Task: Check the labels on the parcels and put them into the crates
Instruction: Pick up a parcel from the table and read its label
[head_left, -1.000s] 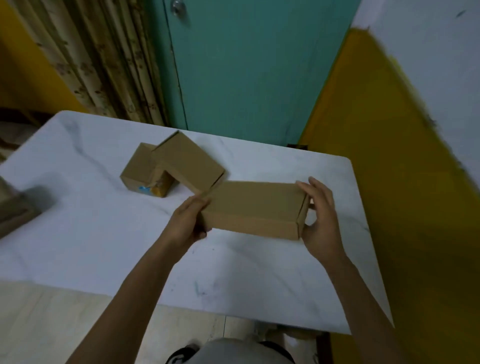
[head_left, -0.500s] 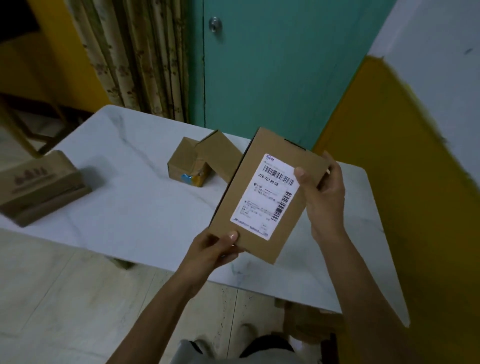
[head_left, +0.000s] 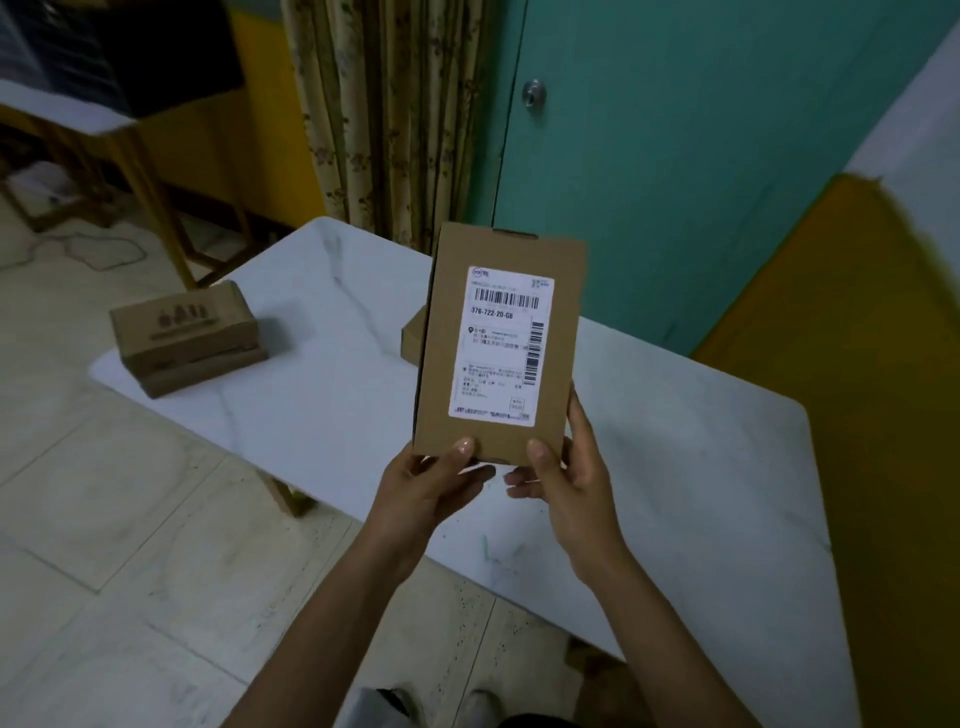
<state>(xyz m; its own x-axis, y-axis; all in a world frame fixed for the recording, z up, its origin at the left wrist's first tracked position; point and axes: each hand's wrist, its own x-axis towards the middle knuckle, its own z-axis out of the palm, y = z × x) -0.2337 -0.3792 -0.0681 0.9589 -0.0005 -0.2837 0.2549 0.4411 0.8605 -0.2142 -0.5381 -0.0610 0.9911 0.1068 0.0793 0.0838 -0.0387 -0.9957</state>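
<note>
Cardboard parcel (head_left: 440, 364), long axis upright, label (head_left: 501, 345) face-on, base in pinch of left hand (head_left: 431, 488), right hand (head_left: 566, 483).

Both hands (head_left: 431, 488) (head_left: 571, 478) hold a labelled parcel (head_left: 498, 343) upright above the table (head_left: 675, 467).

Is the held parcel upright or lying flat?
Upright: the parcel stands on end above the table, left hand and right hand pinching its bottom edge, label facing camera.

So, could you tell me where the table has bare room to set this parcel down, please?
The table is bare between the stacked boxes and the half-hidden box, and right of the right hand toward the yellow wall. Its left corner is crowded.
</note>
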